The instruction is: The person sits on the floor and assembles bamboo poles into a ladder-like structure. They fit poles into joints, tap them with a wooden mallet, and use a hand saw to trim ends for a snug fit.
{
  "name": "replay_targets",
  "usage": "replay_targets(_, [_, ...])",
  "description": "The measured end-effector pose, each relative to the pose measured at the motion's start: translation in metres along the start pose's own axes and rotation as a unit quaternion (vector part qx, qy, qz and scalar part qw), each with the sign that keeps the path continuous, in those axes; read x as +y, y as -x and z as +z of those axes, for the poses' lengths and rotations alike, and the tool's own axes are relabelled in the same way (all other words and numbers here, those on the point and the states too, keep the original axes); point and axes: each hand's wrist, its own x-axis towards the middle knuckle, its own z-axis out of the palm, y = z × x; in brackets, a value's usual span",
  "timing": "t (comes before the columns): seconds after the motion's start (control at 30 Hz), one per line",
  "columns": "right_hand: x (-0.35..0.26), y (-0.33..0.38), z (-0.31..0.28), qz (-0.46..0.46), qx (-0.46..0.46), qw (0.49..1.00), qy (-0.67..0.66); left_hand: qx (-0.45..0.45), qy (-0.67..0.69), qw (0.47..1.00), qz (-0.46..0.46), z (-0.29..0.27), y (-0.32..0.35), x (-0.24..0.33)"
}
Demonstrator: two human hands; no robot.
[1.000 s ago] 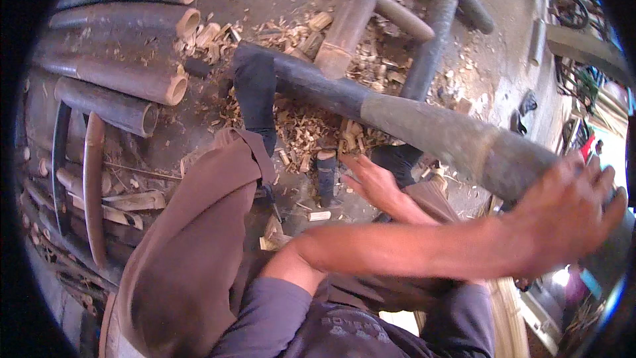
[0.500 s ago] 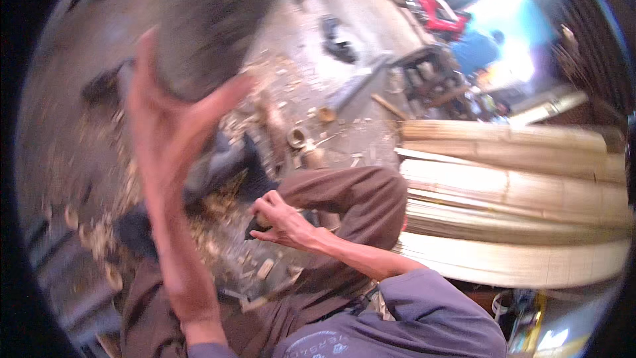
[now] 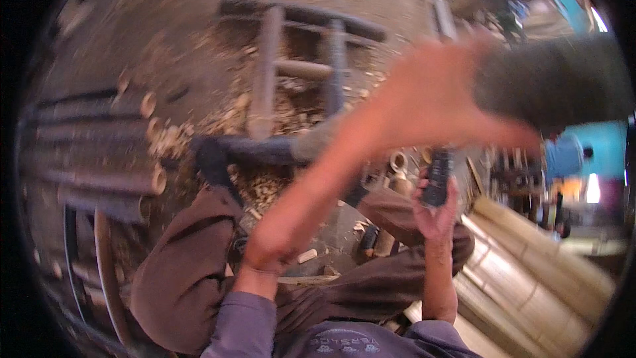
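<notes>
My left hand (image 3: pixel 444 96) is raised at the upper right and smeared by motion. Its thumb and fingers spread around the end of a thick, dark pole (image 3: pixel 556 83), which runs out toward the right rim. Below it, my right hand (image 3: pixel 435 219) is upright over my right knee, its fingers closed on a black, blocky object (image 3: pixel 437 180). Blur hides what kind of object that is. Between my legs, a small block of pale wood (image 3: pixel 307 256) and a dark-handled tool (image 3: pixel 370 238) lie on the floor.
A wooden ladder-like frame (image 3: pixel 268 59) lies ahead among wood shavings (image 3: pixel 298 103). Dark bamboo poles (image 3: pixel 99 178) are stacked at the left. Pale split bamboo strips (image 3: pixel 523 272) lie at my right. Short bamboo rings (image 3: pixel 398 161) sit beyond my right hand.
The view has turned left. My left hand and the dark pole have swung from upper left to upper right. My right hand has risen, now showing the black object upright.
</notes>
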Motion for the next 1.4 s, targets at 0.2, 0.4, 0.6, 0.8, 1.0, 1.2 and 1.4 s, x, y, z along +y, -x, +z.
replay_targets(0.2, [0.008, -0.088, 0.042, 0.076, 0.028, 0.923, 0.377, 0.007, -0.051, 0.995, 0.086, 0.035, 0.072, 0.011])
replay_targets(0.4, [0.053, -0.198, 0.038, 0.168, -0.064, 0.87, 0.458, 0.127, -0.052, 0.979, 0.152, 0.06, 0.084, -0.008])
replay_targets(0.6, [0.09, -0.235, 0.03, 0.25, -0.17, 0.652, 0.695, 0.139, -0.072, 0.976, 0.15, 0.051, 0.073, -0.024])
replay_targets(0.8, [0.116, -0.249, -0.006, 0.066, -0.313, 0.503, 0.803, 0.147, -0.075, 0.976, 0.144, 0.046, 0.075, -0.027])
replay_targets(1.0, [0.132, -0.257, 0.012, 0.196, -0.345, 0.318, 0.861, 0.149, -0.076, 0.976, 0.139, 0.047, 0.073, -0.029])
replay_targets(1.2, [0.144, -0.261, 0.007, 0.14, -0.388, 0.296, 0.861, 0.147, -0.069, 0.977, 0.136, 0.053, 0.071, -0.031])
replay_targets(1.4, [0.125, -0.273, -0.037, 0.17, -0.305, 0.354, 0.867, 0.148, -0.061, 0.977, 0.138, 0.06, 0.069, -0.026])
